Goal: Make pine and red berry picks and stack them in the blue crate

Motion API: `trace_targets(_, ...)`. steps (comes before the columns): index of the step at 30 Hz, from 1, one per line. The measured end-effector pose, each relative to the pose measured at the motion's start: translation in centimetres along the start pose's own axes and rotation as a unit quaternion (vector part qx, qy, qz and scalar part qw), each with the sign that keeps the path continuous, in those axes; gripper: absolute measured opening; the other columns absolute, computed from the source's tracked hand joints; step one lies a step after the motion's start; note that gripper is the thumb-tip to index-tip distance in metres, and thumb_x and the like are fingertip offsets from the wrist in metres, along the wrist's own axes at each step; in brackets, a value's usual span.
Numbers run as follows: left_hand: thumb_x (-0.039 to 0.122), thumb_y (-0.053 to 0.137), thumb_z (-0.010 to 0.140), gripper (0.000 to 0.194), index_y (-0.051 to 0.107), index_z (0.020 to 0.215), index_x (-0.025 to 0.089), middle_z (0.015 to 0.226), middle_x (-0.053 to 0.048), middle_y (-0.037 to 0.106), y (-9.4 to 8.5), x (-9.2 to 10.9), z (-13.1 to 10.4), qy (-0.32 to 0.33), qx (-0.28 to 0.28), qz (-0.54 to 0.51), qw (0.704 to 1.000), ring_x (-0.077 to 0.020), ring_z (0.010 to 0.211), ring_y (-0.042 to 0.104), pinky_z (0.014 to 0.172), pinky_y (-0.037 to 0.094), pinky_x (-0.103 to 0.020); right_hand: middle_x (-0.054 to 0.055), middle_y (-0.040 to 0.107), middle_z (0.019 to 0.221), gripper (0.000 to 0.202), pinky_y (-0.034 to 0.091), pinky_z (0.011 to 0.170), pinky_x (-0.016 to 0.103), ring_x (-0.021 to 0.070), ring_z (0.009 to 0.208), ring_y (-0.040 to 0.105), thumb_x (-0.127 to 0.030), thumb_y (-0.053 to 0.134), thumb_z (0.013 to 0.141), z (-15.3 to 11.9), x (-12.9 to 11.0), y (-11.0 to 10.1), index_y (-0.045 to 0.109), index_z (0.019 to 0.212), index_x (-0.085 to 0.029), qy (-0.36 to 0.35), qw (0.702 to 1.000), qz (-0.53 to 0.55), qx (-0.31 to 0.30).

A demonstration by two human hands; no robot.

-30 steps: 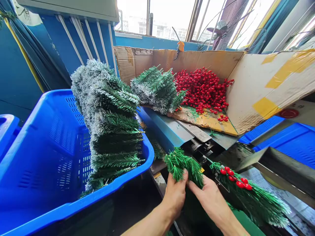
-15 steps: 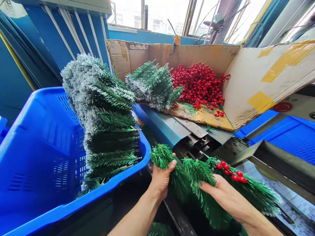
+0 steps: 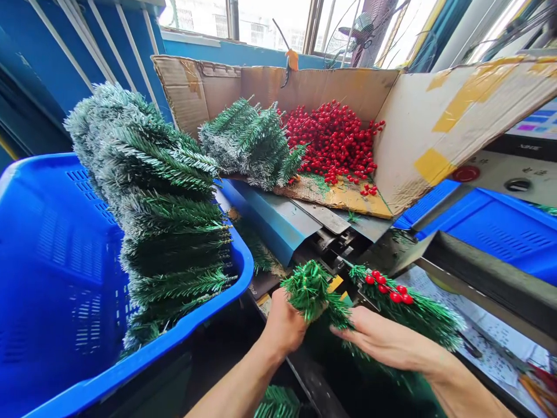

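My left hand [image 3: 285,325] is closed around a green artificial pine branch [image 3: 308,287], whose bushy tips stick up above the fist. Close beside it, my right hand [image 3: 380,337] is closed on pine greenery [image 3: 339,312] with the thumb and fingers around it; the lower part is in shadow. The two bunches now touch, and I cannot tell where one ends. Beyond my right hand, a pine sprig with red berries [image 3: 429,313] extends from the machine [image 3: 339,249] toward the right, its tip frosted white.
At left, a blue plastic basket [image 3: 52,232] holds stacked frosted pine branches [image 3: 143,174]. An open cardboard box [image 3: 435,116] behind the machine contains more pine branches [image 3: 250,145] and red berry picks [image 3: 333,139]. A metal tray [image 3: 483,278] and control panel [image 3: 500,168] stand right.
My hands have come together, the right moving left, so the two bunches of greenery meet. The camera view has shifted slightly, moving the surroundings left in the picture.
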State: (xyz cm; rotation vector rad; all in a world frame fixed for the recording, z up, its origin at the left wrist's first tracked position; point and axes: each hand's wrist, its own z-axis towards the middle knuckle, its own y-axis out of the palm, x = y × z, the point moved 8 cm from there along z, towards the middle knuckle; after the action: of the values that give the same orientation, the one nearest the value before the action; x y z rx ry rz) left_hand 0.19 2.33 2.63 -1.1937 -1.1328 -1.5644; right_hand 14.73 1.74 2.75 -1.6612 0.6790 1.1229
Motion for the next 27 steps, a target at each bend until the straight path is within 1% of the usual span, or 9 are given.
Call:
trace_targets(3,0.030,0.076,0.069,0.018,0.072,0.080,0.016,0.081,-0.004,0.070,0.2,-0.9,0.2,-0.026,0.015,-0.025,0.999,-0.0196,0.075,0.058,0.072,0.046,-0.030,0.000,0.068,0.081,0.014,0.053,0.071,0.029,0.0199,0.072,0.062,-0.029,0.056,0.085,-0.6,0.5,1.9,0.069,0.085,-0.025,-0.042,0.976,-0.193,-0.097)
trace_targets(8,0.024,0.079,0.064,0.028,0.068,0.089,0.017,0.084,-0.001,0.069,-0.7,-2.7,0.8,-0.110,0.082,-0.161,0.977,-0.0171,0.077,0.060,0.076,0.047,-0.030,0.007,0.067,0.096,0.028,0.052,0.078,0.031,0.0205,0.087,0.064,-0.022,0.042,0.095,-1.7,-2.2,0.9,0.064,0.113,-0.021,-0.192,0.916,-0.332,0.114)
trace_targets(10,0.023,0.080,0.061,0.030,0.069,0.088,0.016,0.083,-0.001,0.069,-0.6,-2.5,1.4,-0.115,0.073,-0.162,0.977,-0.0164,0.076,0.060,0.076,0.047,-0.029,0.007,0.066,0.097,0.030,0.052,0.076,0.026,0.0171,0.087,0.064,-0.017,0.040,0.097,-2.2,-3.3,0.9,0.060,0.119,-0.019,-0.256,0.896,-0.338,0.130)
trace_targets(12,0.024,0.081,0.061,0.031,0.068,0.087,0.015,0.081,-0.002,0.069,-1.3,-2.7,1.7,-0.112,0.132,-0.182,0.968,-0.0161,0.075,0.060,0.075,0.047,-0.030,0.007,0.066,0.097,0.030,0.051,0.074,0.024,0.0153,0.086,0.064,-0.014,0.039,0.097,-2.2,-3.8,0.1,0.060,0.118,-0.018,-0.279,0.880,-0.359,0.139)
trace_targets(14,0.028,0.080,0.061,0.032,0.067,0.087,0.014,0.081,-0.002,0.069,-2.6,-3.4,1.6,-0.102,0.240,-0.226,0.939,-0.0166,0.077,0.061,0.076,0.048,-0.031,0.006,0.066,0.097,0.029,0.049,0.072,0.024,0.0156,0.085,0.064,-0.015,0.039,0.097,-1.7,-3.9,-1.4,0.061,0.116,-0.017,-0.258,0.858,-0.410,0.171)
trace_targets(16,0.029,0.080,0.061,0.035,0.066,0.090,0.014,0.085,-0.004,0.069,-3.1,-4.2,1.5,-0.093,0.286,-0.243,0.922,-0.0175,0.081,0.063,0.078,0.049,-0.031,0.005,0.066,0.093,0.028,0.047,0.065,0.025,0.0163,0.081,0.063,-0.019,0.040,0.097,-0.8,-3.8,-3.2,0.063,0.113,-0.018,-0.210,0.822,-0.480,0.222)
trace_targets(18,0.028,0.080,0.063,0.039,0.065,0.095,0.014,0.090,-0.005,0.070,-2.6,-4.5,2.0,-0.089,0.250,-0.221,0.938,-0.0179,0.084,0.064,0.079,0.049,-0.031,0.002,0.065,0.086,0.024,0.041,0.056,0.026,0.0171,0.075,0.062,-0.021,0.045,0.096,0.4,-3.6,-4.7,0.066,0.108,-0.022,-0.139,0.779,-0.553,0.262)
trace_targets(21,0.030,0.077,0.067,0.047,0.061,0.109,0.014,0.098,-0.007,0.069,-2.9,-4.0,3.1,-0.067,0.225,-0.165,0.958,-0.0184,0.087,0.064,0.083,0.050,-0.034,0.000,0.062,0.078,0.018,0.033,0.054,0.028,0.0180,0.072,0.058,-0.017,0.056,0.090,2.7,-2.8,-5.1,0.068,0.101,-0.025,-0.047,0.731,-0.635,0.246)
trace_targets(27,0.030,0.077,0.068,0.093,0.023,0.143,0.021,0.139,-0.012,0.048,-7.3,-0.3,6.5,0.079,0.339,0.049,0.936,-0.0223,0.125,0.050,0.110,0.033,-0.039,-0.001,0.060,0.077,0.017,0.031,0.057,0.027,0.0168,0.072,0.056,-0.015,0.059,0.089,5.2,-1.3,-4.8,0.068,0.098,-0.026,0.007,0.726,-0.658,0.200)
